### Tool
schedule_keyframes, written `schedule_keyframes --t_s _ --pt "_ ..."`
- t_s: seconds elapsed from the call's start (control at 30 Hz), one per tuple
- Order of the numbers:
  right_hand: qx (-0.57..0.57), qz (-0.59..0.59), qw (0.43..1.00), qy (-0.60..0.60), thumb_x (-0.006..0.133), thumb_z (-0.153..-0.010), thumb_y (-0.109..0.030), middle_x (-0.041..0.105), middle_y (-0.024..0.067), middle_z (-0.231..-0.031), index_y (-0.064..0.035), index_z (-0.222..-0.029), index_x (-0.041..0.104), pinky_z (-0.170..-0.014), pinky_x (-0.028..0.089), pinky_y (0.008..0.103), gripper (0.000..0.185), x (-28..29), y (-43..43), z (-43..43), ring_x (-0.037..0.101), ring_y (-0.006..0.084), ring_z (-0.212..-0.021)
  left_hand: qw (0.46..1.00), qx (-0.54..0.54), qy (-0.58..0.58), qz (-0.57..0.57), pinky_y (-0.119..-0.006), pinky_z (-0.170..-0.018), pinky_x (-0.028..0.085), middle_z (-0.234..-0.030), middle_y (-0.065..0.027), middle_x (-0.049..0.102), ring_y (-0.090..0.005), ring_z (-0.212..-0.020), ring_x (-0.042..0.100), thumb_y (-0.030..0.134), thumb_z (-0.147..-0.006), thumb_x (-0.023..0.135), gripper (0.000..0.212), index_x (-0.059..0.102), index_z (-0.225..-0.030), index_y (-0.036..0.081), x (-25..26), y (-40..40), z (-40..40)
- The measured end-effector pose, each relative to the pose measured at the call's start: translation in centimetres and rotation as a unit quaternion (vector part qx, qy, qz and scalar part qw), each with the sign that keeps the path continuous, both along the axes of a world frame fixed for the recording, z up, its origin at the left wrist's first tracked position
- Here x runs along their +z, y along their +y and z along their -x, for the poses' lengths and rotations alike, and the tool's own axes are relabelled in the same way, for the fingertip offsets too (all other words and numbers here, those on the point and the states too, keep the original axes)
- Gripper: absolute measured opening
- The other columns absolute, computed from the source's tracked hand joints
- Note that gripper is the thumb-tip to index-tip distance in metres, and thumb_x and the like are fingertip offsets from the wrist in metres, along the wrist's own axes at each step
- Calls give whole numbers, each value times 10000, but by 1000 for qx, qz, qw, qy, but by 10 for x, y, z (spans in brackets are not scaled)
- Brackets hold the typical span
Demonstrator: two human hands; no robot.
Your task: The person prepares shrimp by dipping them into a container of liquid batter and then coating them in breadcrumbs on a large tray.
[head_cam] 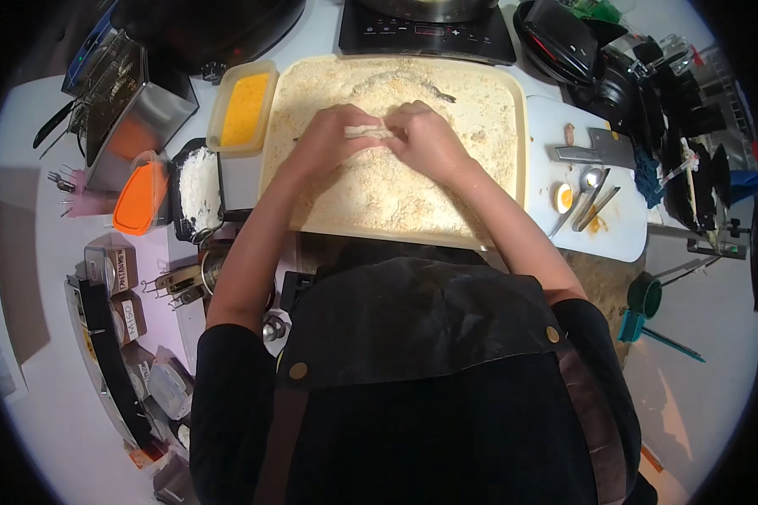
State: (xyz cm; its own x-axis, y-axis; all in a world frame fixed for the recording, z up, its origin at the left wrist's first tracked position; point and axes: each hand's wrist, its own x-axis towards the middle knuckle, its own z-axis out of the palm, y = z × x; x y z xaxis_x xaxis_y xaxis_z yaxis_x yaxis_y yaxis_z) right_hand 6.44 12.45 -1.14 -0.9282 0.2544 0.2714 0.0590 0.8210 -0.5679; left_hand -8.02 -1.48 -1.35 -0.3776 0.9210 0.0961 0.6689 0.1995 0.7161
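Note:
Over a cream tray (519, 126) spread with breadcrumbs (391, 196), my left hand (335, 136) and my right hand (426, 136) meet, fingers touching. Between them they grip a pale, crumb-coated shrimp (367, 132), which is partly hidden by the fingers. A small dark tip, perhaps its tail, pokes out left of my left hand. Beyond my hands, a second shrimp (398, 79) lies curved and half covered in the crumbs, its dark tail pointing right.
Left of the tray stand a tub of yellow liquid (246, 110), a black tray of white powder (199, 189) and a steel fryer (164, 104). An induction cooker (426, 38) with a pot is behind. At right, a white cutting board (543, 120) bears a cleaver (609, 148), half an egg (563, 198) and utensils.

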Motion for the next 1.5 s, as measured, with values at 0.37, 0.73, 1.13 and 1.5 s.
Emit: schedule_keyframes --t_s 0.37,0.73,1.13,1.5 --pt "-47 -4 994 101 657 -778 -101 674 156 -880 -1 -836 703 -849 507 412 125 -16 10 15 615 320 -926 993 43 -58 93 -309 -725 504 -888 -104 692 -199 -794 638 150 -773 774 320 710 -1057 17 11 -16 23" --pt "-165 160 973 6 677 -762 -102 672 194 -735 21 -862 701 -689 529 380 161 12 51 12 671 322 -681 994 -51 94 -34 -323 -797 513 -1046 -102 583 -223 -871 592 21 -796 676 420 641 -1208 94 20 72 -3" --pt "-64 -4 987 148 642 -765 -63 667 166 -875 -3 -826 703 -840 485 405 106 1 -19 -42 593 329 -903 977 -110 183 26 -378 -813 497 -1044 -97 580 -292 -945 609 93 -839 642 217 678 -1052 67 4 108 3" --pt "-66 -148 984 73 801 -695 -309 443 186 -1137 -12 -1167 473 -931 356 459 647 -6 -45 -20 427 359 -1058 952 -167 256 1 -355 -932 469 -1147 -58 587 -267 -1090 570 23 -735 657 292 709 -1014 93 16 95 5"
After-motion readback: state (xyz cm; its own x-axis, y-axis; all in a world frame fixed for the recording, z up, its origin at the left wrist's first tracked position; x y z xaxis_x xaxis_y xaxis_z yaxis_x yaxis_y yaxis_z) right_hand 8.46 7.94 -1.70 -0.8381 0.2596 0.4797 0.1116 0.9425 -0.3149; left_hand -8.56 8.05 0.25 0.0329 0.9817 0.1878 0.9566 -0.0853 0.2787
